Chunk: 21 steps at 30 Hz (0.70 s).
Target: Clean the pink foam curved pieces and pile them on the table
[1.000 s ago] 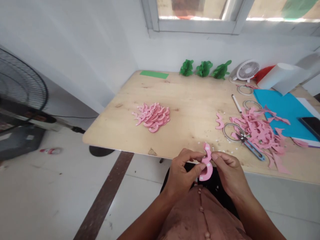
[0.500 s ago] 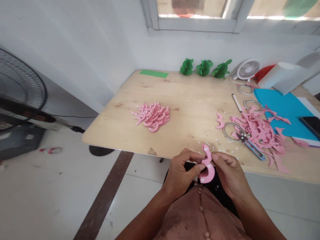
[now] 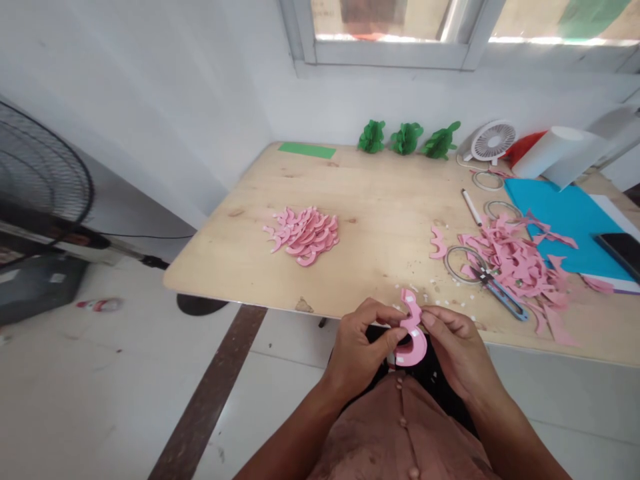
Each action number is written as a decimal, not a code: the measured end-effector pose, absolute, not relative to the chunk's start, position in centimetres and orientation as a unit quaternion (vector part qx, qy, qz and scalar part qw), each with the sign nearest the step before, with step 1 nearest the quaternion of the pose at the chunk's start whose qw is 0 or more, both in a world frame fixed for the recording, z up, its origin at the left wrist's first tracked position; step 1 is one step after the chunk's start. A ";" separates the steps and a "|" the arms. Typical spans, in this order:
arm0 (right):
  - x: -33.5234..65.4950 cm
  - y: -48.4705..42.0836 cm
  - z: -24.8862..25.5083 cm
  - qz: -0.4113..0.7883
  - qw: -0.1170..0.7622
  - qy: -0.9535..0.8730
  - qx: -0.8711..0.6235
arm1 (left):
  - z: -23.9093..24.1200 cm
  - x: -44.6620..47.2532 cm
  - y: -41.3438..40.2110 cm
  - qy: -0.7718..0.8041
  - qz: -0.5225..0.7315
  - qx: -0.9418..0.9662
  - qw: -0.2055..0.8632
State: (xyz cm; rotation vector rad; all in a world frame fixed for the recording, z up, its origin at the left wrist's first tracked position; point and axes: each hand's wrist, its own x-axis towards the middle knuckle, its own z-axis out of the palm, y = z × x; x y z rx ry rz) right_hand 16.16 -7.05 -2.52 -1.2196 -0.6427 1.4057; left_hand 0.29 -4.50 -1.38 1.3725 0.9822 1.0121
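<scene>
Over the table's front edge, my left hand (image 3: 363, 343) pinches a pink paper cutout (image 3: 416, 350) between thumb and fingers. The cutout has a wavy, 3-like outline with small whitish tape patches on its face. My right hand (image 3: 457, 340) is closed, its thumb and forefinger pinched at the cutout's right edge near the narrow middle. A heap of similar pink cutouts (image 3: 307, 233) lies on the left part of the table, and one separate pink cutout (image 3: 438, 243) lies farther right.
On the wooden table (image 3: 380, 220), pink paper scraps (image 3: 520, 260) surround blue-handled scissors (image 3: 505, 297) and a tape roll (image 3: 463, 265). Behind are a pen (image 3: 471, 207), blue sheets (image 3: 545, 200), a phone (image 3: 620, 253), a small fan (image 3: 493, 141), green paper figures (image 3: 406, 139) and a green strip (image 3: 307, 150).
The view has shifted slightly. Both hands keep nearly the same hold on the pink cutout, which has turned or moved only a little.
</scene>
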 end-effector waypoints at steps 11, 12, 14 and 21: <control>16.3 -7.1 -2.6 0.573 0.543 -0.299 -0.537 | -1.0 0.3 -4.5 0.418 0.418 0.590 0.550; 16.3 -7.1 -2.6 0.571 0.544 -0.299 -0.537 | -1.0 0.3 -4.5 0.419 0.418 0.589 0.551; 16.3 -7.1 -2.7 0.567 0.549 -0.296 -0.538 | -1.0 0.3 -4.6 0.419 0.419 0.589 0.550; 16.2 -7.3 -2.5 0.586 0.533 -0.309 -0.527 | -1.1 -0.2 -4.3 0.396 0.441 0.516 0.619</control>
